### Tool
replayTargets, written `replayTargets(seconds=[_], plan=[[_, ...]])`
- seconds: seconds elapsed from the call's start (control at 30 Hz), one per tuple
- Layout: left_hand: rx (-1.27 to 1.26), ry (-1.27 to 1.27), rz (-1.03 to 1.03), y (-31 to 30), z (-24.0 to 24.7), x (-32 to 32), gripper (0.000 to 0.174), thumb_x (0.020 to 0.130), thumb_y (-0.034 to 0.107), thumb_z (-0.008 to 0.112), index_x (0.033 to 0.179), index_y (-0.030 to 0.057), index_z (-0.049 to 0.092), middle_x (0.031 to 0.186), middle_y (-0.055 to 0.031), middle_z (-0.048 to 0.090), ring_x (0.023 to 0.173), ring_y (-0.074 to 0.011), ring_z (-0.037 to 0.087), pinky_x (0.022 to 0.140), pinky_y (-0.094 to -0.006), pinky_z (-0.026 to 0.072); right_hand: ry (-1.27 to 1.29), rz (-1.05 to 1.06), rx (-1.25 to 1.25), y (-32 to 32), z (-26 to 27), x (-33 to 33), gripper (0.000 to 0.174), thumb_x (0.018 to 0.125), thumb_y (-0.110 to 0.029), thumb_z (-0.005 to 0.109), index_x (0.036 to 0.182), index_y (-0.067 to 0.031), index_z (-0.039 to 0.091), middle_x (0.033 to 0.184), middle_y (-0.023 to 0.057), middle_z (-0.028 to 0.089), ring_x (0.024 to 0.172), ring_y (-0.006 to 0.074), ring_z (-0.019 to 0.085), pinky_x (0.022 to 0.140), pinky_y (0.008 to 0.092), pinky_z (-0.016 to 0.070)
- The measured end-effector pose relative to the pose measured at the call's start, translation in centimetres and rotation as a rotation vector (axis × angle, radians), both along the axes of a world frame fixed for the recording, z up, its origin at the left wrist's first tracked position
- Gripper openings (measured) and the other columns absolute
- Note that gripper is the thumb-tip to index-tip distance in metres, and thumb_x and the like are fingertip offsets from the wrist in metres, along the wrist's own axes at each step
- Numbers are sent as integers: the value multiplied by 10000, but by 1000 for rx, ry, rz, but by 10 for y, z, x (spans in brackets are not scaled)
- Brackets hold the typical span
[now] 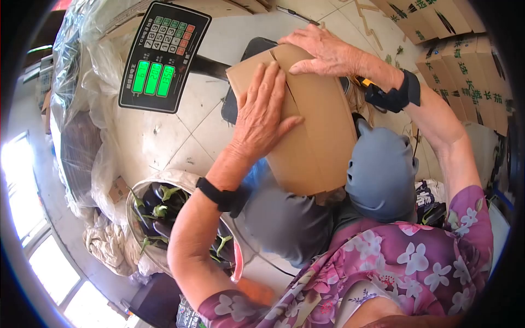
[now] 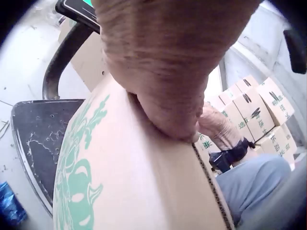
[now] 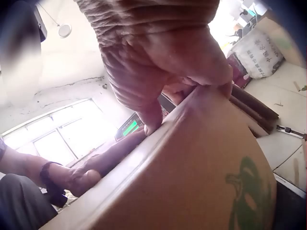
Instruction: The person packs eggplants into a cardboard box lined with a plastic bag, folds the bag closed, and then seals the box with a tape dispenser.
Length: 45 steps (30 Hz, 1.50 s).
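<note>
A cardboard box (image 1: 317,126) with closed top flaps stands on the dark scale platform (image 2: 43,143); green vegetable prints show on its side in both wrist views. My left hand (image 1: 263,112) lies on the top flaps with straight fingers, thumb spread toward the middle seam. Over the far right edge of the box, my right hand (image 1: 328,52) rests with its thumb on top and fingers stretched toward the far corner. In the right wrist view, the right hand (image 3: 158,72) bends over the box's upper edge, part of its fingers hidden. Each wrist wears a black strap.
The scale display (image 1: 156,57) glows green on a post beyond the box. A round container of eggplants (image 1: 164,208) stands at the left. Printed cartons (image 1: 465,76) are stacked at the right, and plastic-wrapped cardboard (image 1: 82,142) leans at the left. Bent knees (image 1: 383,175) flank the box.
</note>
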<state>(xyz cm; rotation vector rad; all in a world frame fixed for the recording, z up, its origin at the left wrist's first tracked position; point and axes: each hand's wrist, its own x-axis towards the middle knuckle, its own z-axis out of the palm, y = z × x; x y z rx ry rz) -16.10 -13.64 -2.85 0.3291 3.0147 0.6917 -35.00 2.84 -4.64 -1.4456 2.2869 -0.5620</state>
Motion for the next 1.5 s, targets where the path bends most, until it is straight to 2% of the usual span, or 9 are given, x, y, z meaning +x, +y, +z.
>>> replayTargets(seconds=[0.1, 0.33, 0.47, 0.53, 0.77, 0.9, 1.0, 1.2, 1.5], plan=[[-78, 114, 161, 6, -15, -24, 834, 897, 508, 578, 1506, 18, 286, 1569, -183, 289, 1470, -371, 235, 1132, -512, 240, -53, -5, -8, 5, 3, 3, 605, 889, -334, 654, 1405, -77, 468, 1334, 152, 528, 1218, 368, 463, 1073, 452, 376], [-124, 289, 279, 20, -16, -74, 421, 935, 281, 597, 1297, 74, 540, 1191, -142, 569, 1149, -312, 521, 979, -456, 366, -361, -230, -171, 72, 5, -57, 576, 920, -282, 636, 1427, -78, 453, 1301, 183, 595, 1168, 289, 595, 1007, 380, 482], [-175, 307, 301, 21, -17, -82, 242, 908, 221, 642, 1109, 95, 588, 1000, -96, 567, 987, -303, 539, 882, -445, 399, -251, -479, 535, 187, -55, -88, 817, 815, -471, 736, 1428, -20, 438, 1343, 217, 564, 1218, 338, 569, 1011, 375, 479], [-201, 344, 314, 21, -19, -82, 209, 901, 191, 653, 1085, 105, 601, 974, -84, 572, 953, -290, 552, 856, -427, 412, -15, -445, 486, 253, -146, -65, 874, 677, -553, 806, 1254, 51, 549, 1140, 260, 648, 1035, 396, 650, 865, 421, 533], [-189, 365, 326, 17, -19, -85, 230, 896, 192, 656, 1106, 110, 609, 1010, -58, 605, 952, -267, 574, 864, -420, 425, -220, -798, 648, 222, -155, -7, 736, 659, -428, 809, 1156, 45, 541, 991, 255, 672, 940, 380, 669, 781, 461, 528], [-148, 365, 327, 12, -22, -82, 255, 886, 186, 658, 1125, 107, 615, 1058, -47, 622, 985, -266, 581, 876, -413, 428, -850, -969, -98, 254, -78, -18, 608, 719, -298, 789, 1172, 9, 524, 995, 105, 615, 891, 182, 584, 777, 351, 482], [-129, 381, 293, 9, -21, -82, 324, 902, 194, 639, 1206, 91, 596, 1153, -94, 599, 1042, -296, 574, 916, -415, 421, -730, -856, -297, 248, -22, -17, 602, 743, -284, 790, 1192, 5, 511, 995, 75, 592, 933, 144, 550, 825, 308, 461], [271, 300, 118, 31, 51, -74, 870, 739, 177, 812, 1470, 54, 355, 1395, -223, 431, 1171, -351, 535, 990, -450, 450, -324, -649, -254, 191, 61, 5, 596, 738, -188, 783, 1236, -39, 493, 1025, 93, 614, 977, 148, 576, 889, 315, 466], [815, -384, -36, 68, 101, -79, 903, 779, 280, 826, 1496, 38, 333, 1306, -222, 578, 924, -266, 684, 800, -340, 544, -83, -410, -275, 170, 124, 43, 700, 669, -151, 830, 1269, -73, 477, 998, 158, 654, 908, 315, 676, 821, 373, 509]])
